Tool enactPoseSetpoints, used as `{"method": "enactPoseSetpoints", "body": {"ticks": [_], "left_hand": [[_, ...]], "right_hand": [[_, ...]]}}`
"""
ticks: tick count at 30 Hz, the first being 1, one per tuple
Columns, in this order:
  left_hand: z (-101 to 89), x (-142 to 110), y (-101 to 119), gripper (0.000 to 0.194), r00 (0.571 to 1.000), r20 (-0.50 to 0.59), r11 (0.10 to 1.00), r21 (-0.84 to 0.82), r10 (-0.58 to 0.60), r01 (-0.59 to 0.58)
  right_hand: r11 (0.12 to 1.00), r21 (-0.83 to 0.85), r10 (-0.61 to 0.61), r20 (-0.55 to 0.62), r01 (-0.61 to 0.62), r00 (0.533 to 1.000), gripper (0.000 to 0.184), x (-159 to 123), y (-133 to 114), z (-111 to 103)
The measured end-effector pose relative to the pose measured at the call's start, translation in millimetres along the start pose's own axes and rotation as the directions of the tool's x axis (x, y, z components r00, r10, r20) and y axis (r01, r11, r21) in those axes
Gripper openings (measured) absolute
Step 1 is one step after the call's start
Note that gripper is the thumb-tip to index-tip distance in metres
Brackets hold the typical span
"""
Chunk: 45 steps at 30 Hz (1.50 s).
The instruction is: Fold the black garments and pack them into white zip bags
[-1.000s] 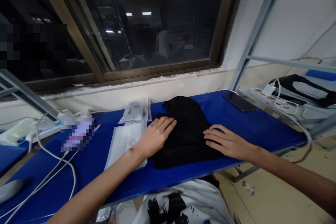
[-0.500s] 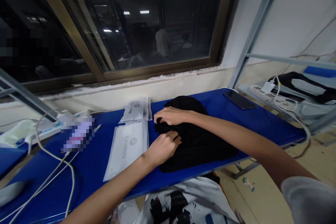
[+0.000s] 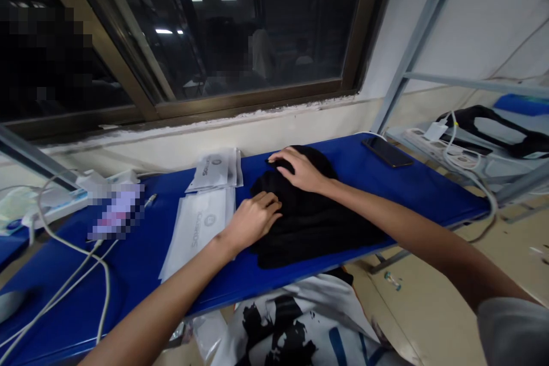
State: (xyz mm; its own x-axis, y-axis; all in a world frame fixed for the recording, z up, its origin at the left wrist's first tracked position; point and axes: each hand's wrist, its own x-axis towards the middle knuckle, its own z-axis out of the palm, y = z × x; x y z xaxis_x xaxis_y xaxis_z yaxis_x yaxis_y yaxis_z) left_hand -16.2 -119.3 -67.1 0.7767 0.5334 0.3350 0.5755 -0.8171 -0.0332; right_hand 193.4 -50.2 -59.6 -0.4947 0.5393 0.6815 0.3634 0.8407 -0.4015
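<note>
A crumpled black cloth garment [image 3: 317, 229] lies in a heap on the blue table top [image 3: 412, 183]. My right hand [image 3: 300, 169] reaches across my body and rests on the far end of the cloth, its fingers curved. My left hand [image 3: 254, 219] lies on the near left edge of the same cloth, fingers curled into it. Whether either hand pinches the fabric is hidden. Just left of my left hand are a white printed envelope [image 3: 197, 226] and a small stack of printed packets [image 3: 214, 169].
A dark phone [image 3: 387, 152] lies at the table's far right. White cables [image 3: 72, 251] run across the left side to a blurred object [image 3: 115, 211]. A power strip [image 3: 446, 148] sits right of a metal frame post [image 3: 416, 40]. A window [image 3: 227, 23] lies ahead.
My hands no longer lie flat on either side of the cloth. My right arm now crosses over to its far end, and my left hand has curled at the left edge. The cloth looks more bunched.
</note>
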Motion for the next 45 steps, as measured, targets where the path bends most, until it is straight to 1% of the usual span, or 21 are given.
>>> {"method": "enactPoseSetpoints", "body": {"ticks": [1, 2, 4, 6, 8, 10, 13, 16, 20, 23, 26, 28, 31, 33, 35, 37, 39, 40, 41, 43, 45], "left_hand": [[2.3, 0.7, -4.3, 0.016, 1.000, -0.007, 0.999, -0.052, -0.012, 0.012], [4.2, 1.7, -8.6, 0.015, 0.999, -0.014, 0.995, -0.096, -0.031, 0.030], [6.2, 3.8, -16.2, 0.015, 0.997, -0.016, 0.985, -0.160, -0.072, 0.069], [5.6, 4.8, -21.6, 0.016, 0.996, -0.011, 0.975, -0.205, -0.094, 0.090], [3.3, 4.2, -24.3, 0.020, 0.996, -0.019, 0.966, -0.244, -0.089, 0.082], [1.2, 2.7, -25.9, 0.029, 0.997, -0.036, 0.967, -0.249, -0.062, 0.051], [0.3, 1.7, -29.8, 0.054, 0.993, -0.090, 0.981, -0.184, -0.080, 0.062], [-3.2, 3.2, -37.5, 0.056, 0.974, -0.146, 0.956, -0.261, -0.175, 0.133], [-18.6, 4.8, -47.1, 0.042, 0.952, -0.149, 0.807, -0.575, -0.266, 0.136], [-29.7, 2.9, -49.7, 0.032, 0.929, -0.097, 0.577, -0.805, -0.358, 0.139], [-32.8, 0.3, -48.2, 0.025, 0.914, 0.019, 0.334, -0.928, -0.405, 0.167], [-31.3, 0.8, -45.3, 0.021, 0.907, 0.060, 0.267, -0.946, -0.417, 0.185], [-30.8, 5.5, -38.8, 0.019, 0.907, 0.031, 0.295, -0.941, -0.420, 0.169], [-36.5, 7.4, -34.6, 0.024, 0.907, -0.019, 0.368, -0.917, -0.420, 0.151], [-47.2, 3.3, -31.7, 0.032, 0.869, -0.080, 0.503, -0.840, -0.488, 0.204], [-58.8, -8.3, -29.3, 0.037, 0.796, -0.092, 0.655, -0.628, -0.598, 0.420], [-65.8, -24.3, -24.9, 0.042, 0.714, -0.015, 0.694, -0.251, -0.700, 0.675], [-66.6, -32.0, -21.3, 0.044, 0.674, 0.051, 0.672, -0.051, -0.737, 0.739], [-65.8, -38.6, -16.6, 0.044, 0.632, 0.122, 0.644, 0.122, -0.765, 0.755], [-62.4, -47.0, -4.7, 0.039, 0.563, 0.223, 0.605, 0.332, -0.796, 0.724], [-62.3, -49.0, 9.7, 0.039, 0.527, 0.240, 0.575, 0.439, -0.815, 0.690]], "right_hand": [[0.995, -0.037, -0.095, 0.032, 0.096, 0.995, 0.028, -9.2, -7.3, -10.8], [0.976, -0.079, -0.193, 0.132, 0.204, 0.972, 0.030, -18.3, -15.0, -19.9], [0.901, -0.175, -0.310, 0.378, 0.396, 0.872, 0.036, -34.3, -27.8, -30.6], [0.812, -0.251, -0.336, 0.536, 0.526, 0.775, 0.040, -44.5, -32.8, -31.3], [0.768, -0.293, -0.347, 0.558, 0.570, 0.754, 0.035, -47.5, -29.2, -26.8], [0.811, -0.281, -0.347, 0.476, 0.514, 0.808, 0.029, -44.2, -21.0, -23.0], [0.959, -0.122, -0.231, 0.177, 0.254, 0.957, 0.025, -33.4, -10.9, -23.7], [0.989, 0.147, 0.009, -0.028, -0.005, 1.000, 0.023, -23.6, -8.9, -28.8], [0.888, 0.417, 0.230, -0.034, -0.195, 0.973, 0.026, -20.0, -6.4, -34.9], [0.823, 0.530, 0.247, -0.008, -0.205, 0.969, 0.025, -23.4, 1.3, -42.6], [0.773, 0.576, 0.233, 0.130, -0.264, 0.964, 0.025, -27.2, 4.4, -55.0], [0.762, 0.551, 0.220, 0.276, -0.342, 0.936, 0.027, -26.0, -2.1, -61.5], [0.828, 0.394, 0.218, 0.432, -0.400, 0.875, 0.048, -13.7, -22.7, -58.7], [0.905, 0.217, 0.214, 0.512, -0.366, 0.832, 0.059, 0.1, -35.6, -48.6], [0.950, 0.092, 0.188, 0.593, -0.298, 0.783, 0.044, 13.1, -41.5, -37.4], [0.939, 0.128, 0.180, 0.609, -0.319, 0.773, 0.034, 20.7, -39.3, -30.4], [0.829, 0.286, 0.277, 0.536, -0.480, 0.798, 0.028, 21.0, -31.5, -28.6], [0.714, 0.382, 0.379, 0.494, -0.587, 0.782, 0.027, 19.1, -26.7, -28.9], [0.567, 0.474, 0.489, 0.464, -0.674, 0.738, 0.030, 16.4, -22.1, -29.3], [0.273, 0.620, 0.648, 0.446, -0.735, 0.617, 0.035, 10.8, -15.0, -29.2], [0.116, 0.706, 0.702, 0.440, -0.699, 0.561, 0.036, 6.7, -12.6, -27.3]]}}
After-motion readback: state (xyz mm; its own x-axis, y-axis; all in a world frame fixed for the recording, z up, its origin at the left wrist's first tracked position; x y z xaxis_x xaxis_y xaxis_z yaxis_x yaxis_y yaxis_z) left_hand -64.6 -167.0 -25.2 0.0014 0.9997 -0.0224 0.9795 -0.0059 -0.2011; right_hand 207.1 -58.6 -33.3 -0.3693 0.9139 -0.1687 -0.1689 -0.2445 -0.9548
